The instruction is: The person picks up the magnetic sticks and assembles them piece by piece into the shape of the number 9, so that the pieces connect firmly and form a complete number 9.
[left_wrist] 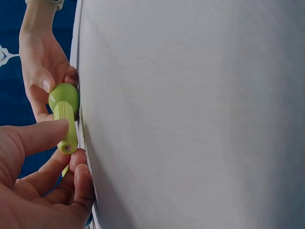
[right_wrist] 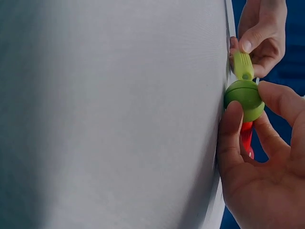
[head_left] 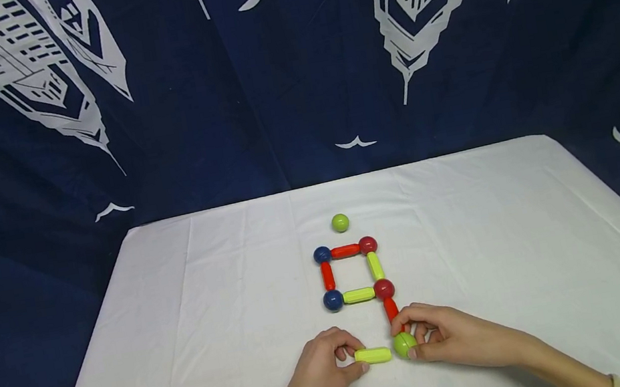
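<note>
My left hand (head_left: 327,368) pinches a yellow-green rod (head_left: 374,355) between thumb and fingers, its far end pointing right. Just beyond that end is a green ball (head_left: 405,344), which my right hand (head_left: 451,335) grips with thumb and fingertips. In the right wrist view the rod's holed end sits close to the green ball (right_wrist: 244,100). A red rod (head_left: 391,310) runs from this ball up to a red ball (head_left: 384,288), partly covered by the right fingers. That red ball is a corner of a square of rods and balls, with a yellow-green rod (head_left: 358,295) along its near side.
The square's other corners are a blue ball (head_left: 333,300), a second blue ball (head_left: 322,255) and another red ball (head_left: 367,245). A loose green ball (head_left: 340,222) lies beyond it on the white tablecloth (head_left: 227,288). A dark blue printed curtain (head_left: 269,91) hangs behind.
</note>
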`<state>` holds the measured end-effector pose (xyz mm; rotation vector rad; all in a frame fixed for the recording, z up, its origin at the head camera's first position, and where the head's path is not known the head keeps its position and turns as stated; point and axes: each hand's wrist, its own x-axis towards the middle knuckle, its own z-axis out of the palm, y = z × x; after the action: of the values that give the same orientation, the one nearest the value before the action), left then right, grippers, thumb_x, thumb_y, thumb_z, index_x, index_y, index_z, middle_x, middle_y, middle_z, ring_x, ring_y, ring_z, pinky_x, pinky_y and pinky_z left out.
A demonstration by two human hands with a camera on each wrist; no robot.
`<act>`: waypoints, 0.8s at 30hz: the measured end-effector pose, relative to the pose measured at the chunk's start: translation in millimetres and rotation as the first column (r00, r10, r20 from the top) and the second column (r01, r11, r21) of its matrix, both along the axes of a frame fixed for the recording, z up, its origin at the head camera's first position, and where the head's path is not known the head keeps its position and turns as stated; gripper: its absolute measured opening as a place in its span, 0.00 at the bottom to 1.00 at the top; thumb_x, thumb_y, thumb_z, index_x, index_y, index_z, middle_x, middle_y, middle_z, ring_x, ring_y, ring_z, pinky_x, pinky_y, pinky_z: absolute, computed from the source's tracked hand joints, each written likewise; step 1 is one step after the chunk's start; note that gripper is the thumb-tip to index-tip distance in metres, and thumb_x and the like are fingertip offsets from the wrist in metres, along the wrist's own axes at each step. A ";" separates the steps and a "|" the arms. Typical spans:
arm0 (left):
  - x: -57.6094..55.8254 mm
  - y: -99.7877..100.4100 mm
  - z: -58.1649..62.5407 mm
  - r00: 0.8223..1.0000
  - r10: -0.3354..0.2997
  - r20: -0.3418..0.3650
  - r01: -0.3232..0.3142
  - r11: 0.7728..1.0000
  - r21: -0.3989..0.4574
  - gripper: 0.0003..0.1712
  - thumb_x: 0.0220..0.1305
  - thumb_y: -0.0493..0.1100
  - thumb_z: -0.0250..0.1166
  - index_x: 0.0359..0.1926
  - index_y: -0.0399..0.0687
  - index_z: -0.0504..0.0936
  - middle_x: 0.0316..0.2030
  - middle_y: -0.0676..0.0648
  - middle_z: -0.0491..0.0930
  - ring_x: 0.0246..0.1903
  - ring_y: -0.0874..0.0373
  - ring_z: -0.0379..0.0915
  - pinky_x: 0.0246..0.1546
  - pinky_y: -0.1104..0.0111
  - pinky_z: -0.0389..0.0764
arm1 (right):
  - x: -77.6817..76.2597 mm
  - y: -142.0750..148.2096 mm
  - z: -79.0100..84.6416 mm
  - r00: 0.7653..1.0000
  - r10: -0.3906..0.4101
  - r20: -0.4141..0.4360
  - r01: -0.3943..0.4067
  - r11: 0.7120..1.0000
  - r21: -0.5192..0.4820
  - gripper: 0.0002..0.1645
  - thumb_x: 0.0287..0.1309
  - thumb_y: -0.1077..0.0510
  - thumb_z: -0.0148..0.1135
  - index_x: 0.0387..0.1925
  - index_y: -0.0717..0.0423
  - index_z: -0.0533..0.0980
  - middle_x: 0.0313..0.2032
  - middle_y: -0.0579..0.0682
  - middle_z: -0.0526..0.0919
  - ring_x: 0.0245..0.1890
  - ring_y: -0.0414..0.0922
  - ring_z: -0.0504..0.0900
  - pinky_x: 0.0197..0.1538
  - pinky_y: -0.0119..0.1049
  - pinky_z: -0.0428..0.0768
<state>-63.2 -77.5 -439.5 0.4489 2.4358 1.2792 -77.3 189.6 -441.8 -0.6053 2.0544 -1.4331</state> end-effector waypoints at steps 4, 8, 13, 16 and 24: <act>-1.2 2.4 -0.4 1.000 0.013 -0.002 -0.013 1.000 0.009 0.10 0.53 0.37 0.75 0.34 0.53 0.84 0.27 0.60 0.74 0.29 0.64 0.66 0.30 0.72 0.69 | 0.2 0.2 0.5 1.000 0.002 0.001 -0.002 1.000 -0.012 0.19 0.61 0.58 0.67 0.53 0.51 0.75 0.41 0.53 0.76 0.37 0.44 0.75 0.36 0.30 0.77; -1.8 5.3 -0.8 1.000 0.025 0.012 -0.025 1.000 0.007 0.11 0.52 0.38 0.76 0.34 0.54 0.84 0.27 0.59 0.74 0.29 0.63 0.65 0.28 0.71 0.67 | 0.3 0.4 0.7 1.000 0.004 -0.006 -0.004 1.000 -0.009 0.18 0.62 0.57 0.66 0.53 0.50 0.75 0.41 0.52 0.76 0.37 0.45 0.75 0.36 0.30 0.77; -2.0 7.5 -0.8 0.998 0.049 0.035 -0.050 0.999 0.018 0.11 0.52 0.37 0.76 0.34 0.54 0.83 0.28 0.58 0.74 0.29 0.62 0.65 0.28 0.70 0.67 | 0.8 1.2 1.6 1.000 -0.005 -0.004 0.005 1.000 0.002 0.18 0.62 0.56 0.66 0.53 0.50 0.75 0.41 0.52 0.77 0.37 0.44 0.75 0.36 0.30 0.77; -2.2 7.7 -0.7 0.998 0.055 0.041 -0.056 0.998 0.026 0.11 0.52 0.37 0.76 0.35 0.54 0.83 0.29 0.59 0.74 0.29 0.62 0.66 0.29 0.70 0.68 | 1.2 1.8 1.8 1.000 -0.006 -0.016 0.006 1.000 0.011 0.18 0.62 0.56 0.66 0.53 0.49 0.76 0.40 0.51 0.77 0.37 0.45 0.75 0.37 0.31 0.77; -7.2 -5.8 0.8 1.000 0.025 0.017 -0.027 0.997 0.079 0.11 0.57 0.39 0.73 0.41 0.53 0.83 0.32 0.59 0.77 0.32 0.63 0.70 0.32 0.72 0.72 | 4.4 1.0 1.4 0.999 -0.014 -0.044 0.016 0.999 0.032 0.18 0.63 0.54 0.66 0.54 0.45 0.76 0.39 0.49 0.77 0.38 0.45 0.76 0.37 0.32 0.78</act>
<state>-70.4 -83.2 -438.7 0.4275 2.3918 1.3888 -72.8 190.5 -440.4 -0.6145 2.1163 -1.4036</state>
